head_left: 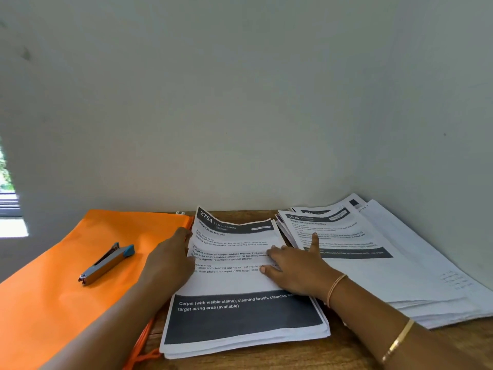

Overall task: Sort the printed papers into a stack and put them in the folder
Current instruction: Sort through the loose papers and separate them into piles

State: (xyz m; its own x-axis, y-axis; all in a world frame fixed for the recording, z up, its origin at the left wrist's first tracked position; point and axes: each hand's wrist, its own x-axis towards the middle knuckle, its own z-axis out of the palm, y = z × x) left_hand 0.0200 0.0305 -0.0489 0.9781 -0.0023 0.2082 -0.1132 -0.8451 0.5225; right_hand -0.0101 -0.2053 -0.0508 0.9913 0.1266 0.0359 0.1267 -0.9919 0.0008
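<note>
A stack of printed papers (240, 319) lies in the middle of the wooden table, its top sheet headed "2754 Deep Clean Carpet" and slightly buckled at the far end. My left hand (170, 260) touches the stack's left edge, fingers along the side of the sheets. My right hand (296, 268) rests flat on the top sheet's right part, thumb raised toward the neighbouring pile. A second, looser pile of printed papers (394, 265) is fanned out on the right. An orange folder (53, 284) lies flat on the left.
A grey and blue stapler (106, 263) lies on the orange folder. A white wall (240, 102) stands right behind the table and closes the right side. Bare wood of the table (266, 361) shows at the front edge. A window is at far left.
</note>
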